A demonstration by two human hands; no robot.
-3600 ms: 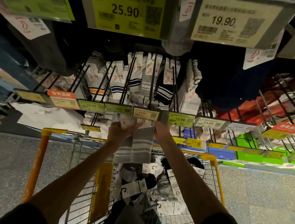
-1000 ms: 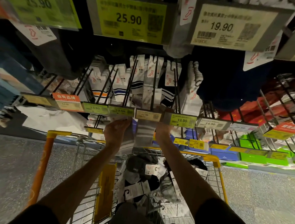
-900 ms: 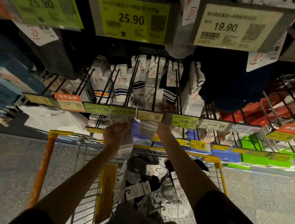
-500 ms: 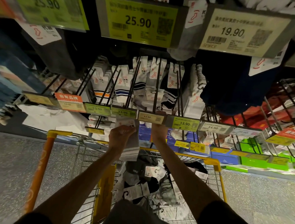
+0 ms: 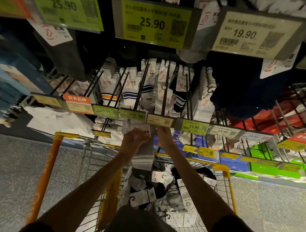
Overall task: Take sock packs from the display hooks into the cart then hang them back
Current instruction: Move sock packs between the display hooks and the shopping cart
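My left hand (image 5: 133,140) grips a grey sock pack with white stripes (image 5: 143,157) by its white header card, just under the row of price tags. It hangs down over the cart. My right hand (image 5: 162,135) reaches up beside it to the tip of the display hook (image 5: 165,92) under the pale price tag (image 5: 159,120); its fingers are partly hidden by the tag. White striped sock packs (image 5: 164,84) hang further back on the hooks. The wire cart (image 5: 223,169) with yellow rim below holds several mixed sock packs (image 5: 156,188).
Large price tags (image 5: 152,23) hang overhead with dark socks behind them. Black hook rods (image 5: 141,87) jut towards me in a row. Green and blue boxes (image 5: 262,164) sit low on the right. Speckled floor (image 5: 14,171) flanks the cart.
One grey pack went onto the hook a second ago. My left hand has since lifted the remaining grey pack's header up beside the hook tip, and my right hand stays at the tag.
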